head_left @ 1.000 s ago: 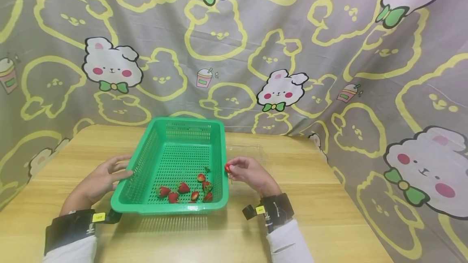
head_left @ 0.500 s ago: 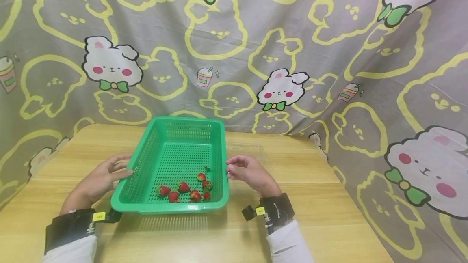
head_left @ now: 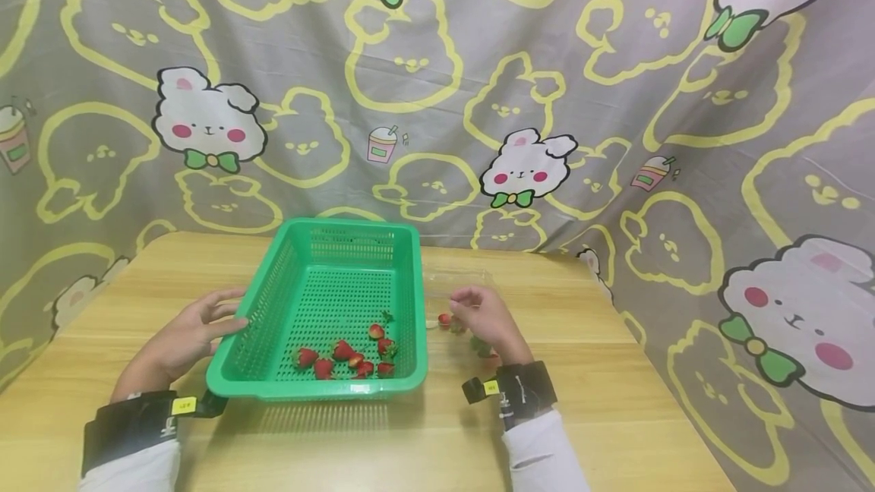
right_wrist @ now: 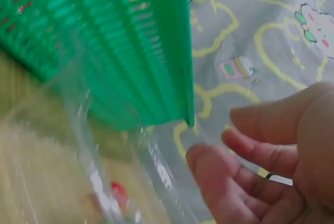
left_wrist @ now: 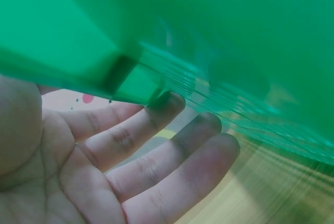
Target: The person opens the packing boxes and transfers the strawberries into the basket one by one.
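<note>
Several strawberries (head_left: 343,351) lie low, left of centre, in the green basket (head_left: 345,294), our left hand (head_left: 191,331) spread against it. Our right hand (head_left: 482,317), fingertips apart, seems empty; overgripping could bruise berries.

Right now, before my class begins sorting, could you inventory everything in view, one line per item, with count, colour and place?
Table: 1, light wood, lower part of the head view
Patterned cloth: grey with yellow outlines, behind and beside the table
Basket: 1, green, on the table
Basket strawberries: about 8, mostly red, near end; some overlap
Leafy bit: 1, green, inside basket
Container: 1, clear, right of basket
Other strawberries: several, red, at the container; partly hidden
Wrist straps: 2, black with yellow labels, one per wrist
Sleeves: 2, whitish, below the straps
Left grip: 1, bare, at basket's left side
Right grip: 1, bare, above the container area
</note>
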A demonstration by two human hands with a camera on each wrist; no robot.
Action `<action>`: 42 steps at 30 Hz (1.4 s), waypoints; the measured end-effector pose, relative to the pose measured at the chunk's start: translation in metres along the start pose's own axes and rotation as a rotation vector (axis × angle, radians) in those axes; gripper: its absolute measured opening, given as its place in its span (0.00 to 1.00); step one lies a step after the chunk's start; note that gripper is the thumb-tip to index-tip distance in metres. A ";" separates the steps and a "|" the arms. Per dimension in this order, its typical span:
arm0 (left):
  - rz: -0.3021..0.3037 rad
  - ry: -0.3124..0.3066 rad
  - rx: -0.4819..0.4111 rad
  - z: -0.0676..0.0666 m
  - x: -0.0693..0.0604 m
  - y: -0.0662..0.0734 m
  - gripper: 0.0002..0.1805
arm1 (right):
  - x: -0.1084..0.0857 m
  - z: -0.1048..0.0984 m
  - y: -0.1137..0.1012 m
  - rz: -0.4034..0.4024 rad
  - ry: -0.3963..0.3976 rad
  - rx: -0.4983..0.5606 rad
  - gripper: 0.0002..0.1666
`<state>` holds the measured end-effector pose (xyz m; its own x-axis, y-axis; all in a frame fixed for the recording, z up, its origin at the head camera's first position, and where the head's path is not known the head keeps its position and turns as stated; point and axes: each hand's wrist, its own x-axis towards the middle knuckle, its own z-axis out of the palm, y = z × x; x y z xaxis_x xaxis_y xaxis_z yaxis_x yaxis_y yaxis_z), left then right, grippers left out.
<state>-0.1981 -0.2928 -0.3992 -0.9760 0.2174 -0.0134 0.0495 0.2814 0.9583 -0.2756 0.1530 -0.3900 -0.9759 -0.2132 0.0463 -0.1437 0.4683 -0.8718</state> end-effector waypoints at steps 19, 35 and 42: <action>0.007 0.002 0.000 -0.001 -0.001 -0.001 0.35 | 0.011 0.032 0.031 -0.074 -0.102 -0.476 0.16; -0.025 0.002 0.001 0.000 0.001 0.001 0.38 | 0.009 0.037 0.032 -0.140 -0.065 -0.551 0.08; -0.033 0.008 0.006 0.000 0.000 0.000 0.38 | 0.009 0.038 0.033 -0.129 -0.076 -0.550 0.06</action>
<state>-0.1987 -0.2929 -0.3995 -0.9788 0.2003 -0.0427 0.0185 0.2938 0.9557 -0.2827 0.1338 -0.4368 -0.9330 -0.3504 0.0826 -0.3455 0.8073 -0.4783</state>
